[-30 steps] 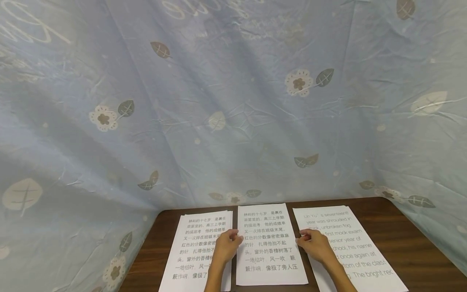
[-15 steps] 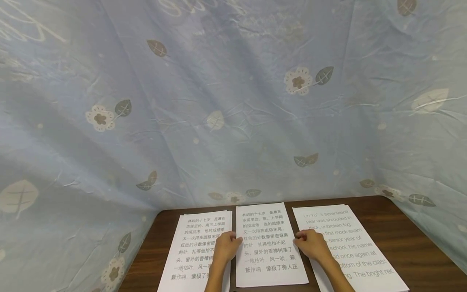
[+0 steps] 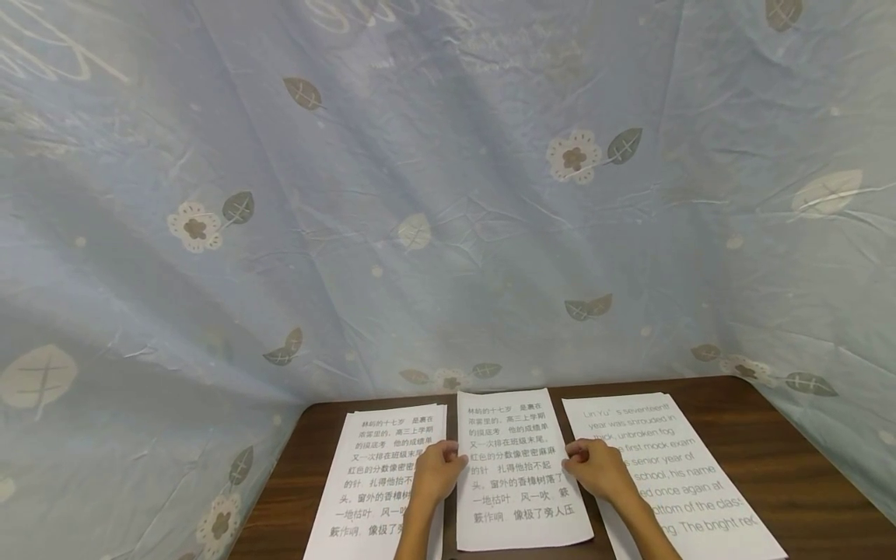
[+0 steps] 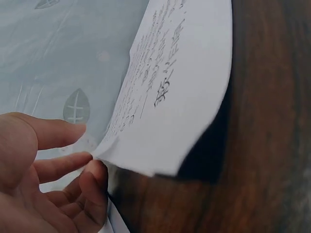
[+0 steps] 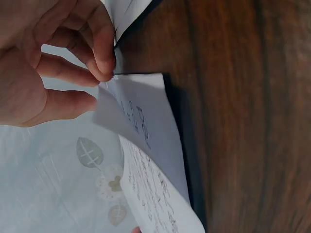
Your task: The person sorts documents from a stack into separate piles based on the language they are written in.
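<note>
In the head view a white sheet of paper (image 3: 514, 482) printed with dark characters lies in the middle, its surface slightly bowed. My left hand (image 3: 437, 470) holds its left edge; my right hand (image 3: 598, 469) pinches its right edge. Seen from the right wrist, the sheet's edge is raised at the thumb and fingertips, and another printed page (image 5: 146, 111) shows below it. In the left wrist view the sheet (image 4: 189, 97) curves up towards the left hand (image 4: 53, 170), whose thumb tip stands a little apart from the index finger.
To the left lies a stack of printed paper (image 3: 378, 467), partly under the left forearm. A stack with English text (image 3: 686, 474) lies on the right, under the right forearm. Both rest on a dark wooden table (image 3: 791, 459). A patterned blue cloth (image 3: 448, 194) hangs behind and beside it.
Both hands have closed in on the middle sheet's side edges. The sheet has shifted slightly and now bows a little. The side stacks stay where they were.
</note>
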